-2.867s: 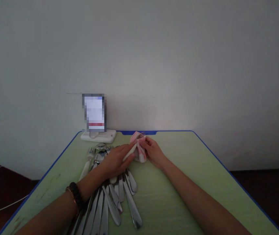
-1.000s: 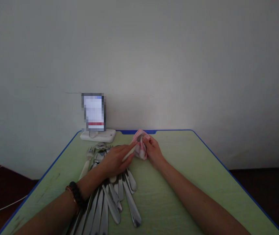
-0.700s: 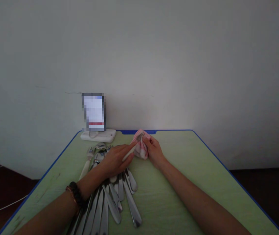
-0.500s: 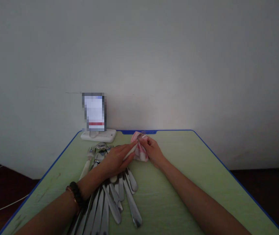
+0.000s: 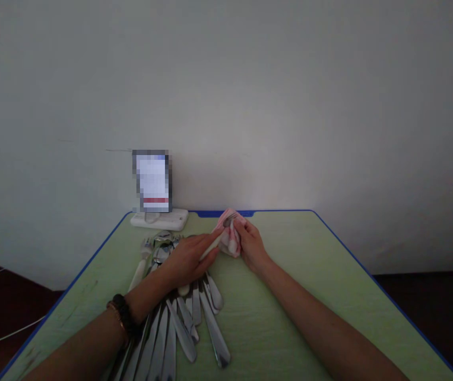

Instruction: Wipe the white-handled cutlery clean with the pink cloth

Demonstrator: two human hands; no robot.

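My left hand (image 5: 187, 260) grips the white handle of a fork (image 5: 211, 246) that points up and to the right, its fingers wrapped round the handle. My right hand (image 5: 250, 244) is closed on a pink and white cloth (image 5: 230, 236) bunched around the fork's metal head; the tines just peek out at the top of the cloth. Both hands rest over the far middle of a light green table (image 5: 314, 280) with a blue edge. Beneath my left wrist lies a pile of cutlery (image 5: 182, 328).
The pile holds several spoons, knives and white-handled forks (image 5: 141, 264), fanned from the table's left front toward the middle. A white stand (image 5: 159, 219) with a blurred upright screen sits at the far left edge against the wall. White cables (image 5: 8, 333) run along the dark floor at left.
My right hand and the cloth have shifted slightly back and forth along the fork's head, ending a little higher. My left hand and the cutlery pile have stayed in place.
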